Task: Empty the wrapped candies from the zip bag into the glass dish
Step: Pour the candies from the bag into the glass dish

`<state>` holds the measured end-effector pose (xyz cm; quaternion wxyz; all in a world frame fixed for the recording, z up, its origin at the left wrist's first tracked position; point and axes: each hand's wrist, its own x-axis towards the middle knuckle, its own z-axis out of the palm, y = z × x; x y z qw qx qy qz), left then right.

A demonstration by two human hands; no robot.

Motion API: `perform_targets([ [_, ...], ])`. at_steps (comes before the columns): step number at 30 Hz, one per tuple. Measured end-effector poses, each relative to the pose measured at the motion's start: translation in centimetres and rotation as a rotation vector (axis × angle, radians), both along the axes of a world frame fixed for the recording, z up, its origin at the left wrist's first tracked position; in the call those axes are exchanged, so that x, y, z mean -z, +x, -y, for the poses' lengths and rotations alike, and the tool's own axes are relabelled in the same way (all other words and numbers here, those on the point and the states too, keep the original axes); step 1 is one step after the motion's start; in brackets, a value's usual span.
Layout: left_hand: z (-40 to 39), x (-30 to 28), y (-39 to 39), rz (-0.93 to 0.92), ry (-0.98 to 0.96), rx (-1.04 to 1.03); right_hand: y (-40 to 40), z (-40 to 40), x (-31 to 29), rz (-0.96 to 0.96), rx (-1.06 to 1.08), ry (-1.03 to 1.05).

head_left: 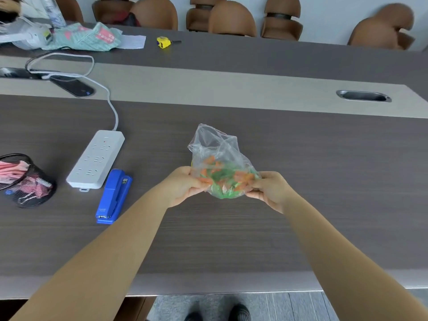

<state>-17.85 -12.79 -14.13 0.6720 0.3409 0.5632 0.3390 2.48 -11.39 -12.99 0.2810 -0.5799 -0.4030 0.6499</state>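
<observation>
2 bare forearms, no sleeves, no watch or rings seen, rising from the lower corners of the frame. Left hand (183,185), right hand (268,189). 2 dark shoes (239,312) at bottom centre.

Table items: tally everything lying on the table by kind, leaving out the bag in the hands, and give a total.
Power strip: 1
Stapler: 1
Mesh pen cup: 1
Phone: 1
Tape measure: 1
Patterned cloth bag: 1
Sheet of paper: 1
Total: 7
The white clutter at the far left corner is too blurred to count.
</observation>
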Motion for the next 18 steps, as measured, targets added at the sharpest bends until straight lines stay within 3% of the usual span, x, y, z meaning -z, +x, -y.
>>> perform_targets([
  [4,-0.4,0.1,-0.1,-0.096,0.0,-0.071,-0.1,-0.4,-0.4,0.11,0.089,0.016],
  [12,-0.8,-0.1,-0.4,-0.427,0.0,-0.147,-0.2,-1.4,-0.8,0.434,0.04,0.121],
  [15,-1.3,-0.6,-0.6,-0.4,0.047,-0.159,-0.1,-1.7,-0.9,0.447,0.066,0.174],
  [18,-1.4,-1.6,-0.4,-0.272,0.104,-0.193,-0.2,-2.0,-1.4,0.299,0.072,0.185],
])
